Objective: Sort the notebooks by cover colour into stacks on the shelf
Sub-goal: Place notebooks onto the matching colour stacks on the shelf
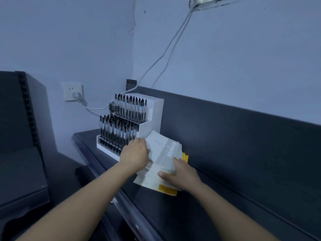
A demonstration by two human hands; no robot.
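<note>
Left grip [134,153], right grip [184,176] — both round notebook stack [162,150]

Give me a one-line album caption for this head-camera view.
Left hand and right hand hold a white-and-yellow notebook stack on the shelf beside a pen rack.

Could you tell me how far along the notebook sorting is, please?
Nothing looks sorted yet: one mixed stack of white and yellow covers sits on the shelf. In hand: left hand grips the top white notebook while right hand holds the stack. All colour stacks remain.
</note>
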